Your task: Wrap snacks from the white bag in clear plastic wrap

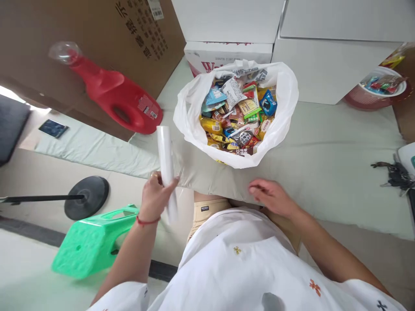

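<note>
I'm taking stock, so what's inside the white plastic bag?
The white plastic bag holds a heap of small wrapped packets, including a bright blue packet toward the right. The upper ones hide whatever lies beneath.

Illumination was bright and diffuse.
Glare clipped the left edge; wide-angle distortion stretched the margins; probable motion blur softened the lower end of the white roll (166,160).

Roll (165,151): smooth, glossy. Bag (192,116): thin crinkled plastic. Red jug (105,91): glossy plastic. Brown carton (100,39): matt cardboard.
</note>
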The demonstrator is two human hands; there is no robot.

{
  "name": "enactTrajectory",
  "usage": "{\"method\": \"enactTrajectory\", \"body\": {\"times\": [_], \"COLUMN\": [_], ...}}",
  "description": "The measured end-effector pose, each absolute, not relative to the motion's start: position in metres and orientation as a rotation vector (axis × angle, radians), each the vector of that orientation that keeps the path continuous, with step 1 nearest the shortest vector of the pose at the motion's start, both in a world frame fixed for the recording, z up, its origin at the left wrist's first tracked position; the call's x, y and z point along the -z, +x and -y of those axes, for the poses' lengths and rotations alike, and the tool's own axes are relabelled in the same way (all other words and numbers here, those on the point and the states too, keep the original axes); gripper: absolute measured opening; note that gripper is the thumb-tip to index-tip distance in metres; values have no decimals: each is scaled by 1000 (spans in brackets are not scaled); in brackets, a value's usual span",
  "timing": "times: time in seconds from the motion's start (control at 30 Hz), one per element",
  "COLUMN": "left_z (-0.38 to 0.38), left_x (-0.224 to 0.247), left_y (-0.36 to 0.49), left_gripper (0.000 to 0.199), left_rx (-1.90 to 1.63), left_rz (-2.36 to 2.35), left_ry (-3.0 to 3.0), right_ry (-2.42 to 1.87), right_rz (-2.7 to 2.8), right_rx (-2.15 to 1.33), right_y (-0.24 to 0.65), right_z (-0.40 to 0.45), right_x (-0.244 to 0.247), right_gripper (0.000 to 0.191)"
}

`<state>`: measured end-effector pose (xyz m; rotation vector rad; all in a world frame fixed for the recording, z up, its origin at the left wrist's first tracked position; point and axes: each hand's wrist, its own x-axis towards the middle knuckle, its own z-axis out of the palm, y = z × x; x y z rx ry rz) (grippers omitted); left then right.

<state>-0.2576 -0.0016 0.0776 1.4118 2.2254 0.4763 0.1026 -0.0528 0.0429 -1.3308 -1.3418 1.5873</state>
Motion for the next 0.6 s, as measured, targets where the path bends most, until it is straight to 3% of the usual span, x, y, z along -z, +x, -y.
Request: {"method": "enactTrajectory", "body": {"times": [0.07,0.2,0.23,0.37,0.6], "left_z": [32,68,72,70,42], "left_x": [-89,-103,-104,-100,-92], "left_y": [-241,-205,-197,-177,-134], "left_gripper": [41,37,36,37,44], "left_rx": [-632,-774,-803,-972,-1094], "left_rz": [-2006,-1781,-1742,-1539,-954], "left_ry": [1290,1302,1310,1227,873], "right_ry": [-1142,-927,-883,-901,-1106], "right_rz": [1455,1389,1331,1053,1111], "right_rx": [-1661,-1653,-1655,-1476,-890], "right_y": [57,-9,-19,-26,25], "right_z": [46,30,26,16,13], "right_x": [-48,-56,-59,-69,-107], "right_gripper": [40,86,89,43,36]}}
